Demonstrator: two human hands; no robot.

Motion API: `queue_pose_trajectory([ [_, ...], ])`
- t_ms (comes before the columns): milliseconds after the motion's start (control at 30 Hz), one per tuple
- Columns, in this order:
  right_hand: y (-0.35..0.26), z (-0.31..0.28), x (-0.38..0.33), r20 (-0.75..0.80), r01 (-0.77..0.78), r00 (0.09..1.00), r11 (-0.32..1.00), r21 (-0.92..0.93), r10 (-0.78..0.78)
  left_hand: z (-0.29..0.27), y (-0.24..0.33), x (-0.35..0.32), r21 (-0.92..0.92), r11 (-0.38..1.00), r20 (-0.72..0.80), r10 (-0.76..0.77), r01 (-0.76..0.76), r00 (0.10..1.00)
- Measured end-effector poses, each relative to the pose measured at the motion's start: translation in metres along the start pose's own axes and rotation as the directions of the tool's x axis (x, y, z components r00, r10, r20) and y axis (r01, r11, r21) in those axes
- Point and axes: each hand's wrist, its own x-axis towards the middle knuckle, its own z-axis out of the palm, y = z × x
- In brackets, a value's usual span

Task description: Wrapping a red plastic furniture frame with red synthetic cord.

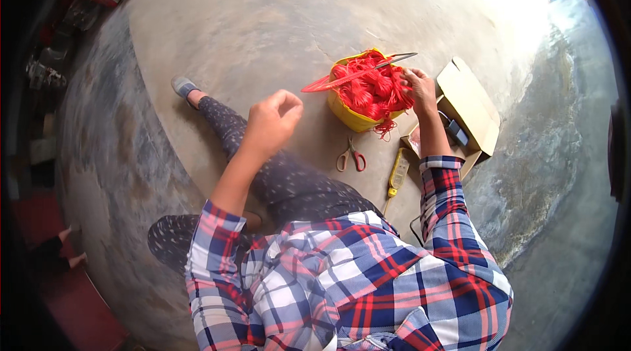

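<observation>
roughly midway on the smooth concrete floor (263, 29), a crumpled yellow container (355, 119), heaped to the rim with glossy red strands (378, 98), a few spilling over the near edge. across the top, a long tapering red bundle (323, 84) jutting past the left rim. beyond the far rim, a wide sweep of floor; off the left rim, an open gap, then the left hand (276, 114), fingers curled toward the thumb, cannot tell whether pinching anything. at the right rim, the right hand (419, 85), fingers bent beside the strands, grip hard to tell. off the near edge, loop-handled scissors (351, 147); further right, a stiff cardboard box (476, 111).
</observation>
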Motion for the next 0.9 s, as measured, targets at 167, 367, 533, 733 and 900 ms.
queue_pose_trajectory([
  [167,0.0,-0.038,0.022,-0.115,0.18,0.965,0.916,-0.36,-0.235,0.048,0.002,0.063,-0.003,1.0,0.017,0.026,-0.026,1.0],
  [367,0.008,-0.009,0.012,-0.004,0.03,0.99,0.239,-0.971,-0.138,0.118,-0.028,0.126,-0.019,1.0,0.077,-0.007,0.009,0.997],
  [533,0.007,-0.015,0.007,0.017,0.031,0.998,0.247,-0.968,-0.059,0.158,-0.049,0.132,0.228,0.97,0.301,-0.152,0.084,0.942],
  [733,0.016,-0.043,-0.006,0.116,0.105,0.992,0.771,-0.629,-0.04,0.146,-0.058,0.112,-0.002,0.988,0.218,-0.153,0.157,0.964],
  [900,-0.011,-0.047,-0.051,0.134,0.228,0.96,0.966,0.126,-0.244,0.102,-0.025,0.099,0.209,0.966,0.061,-0.165,0.15,0.984],
])
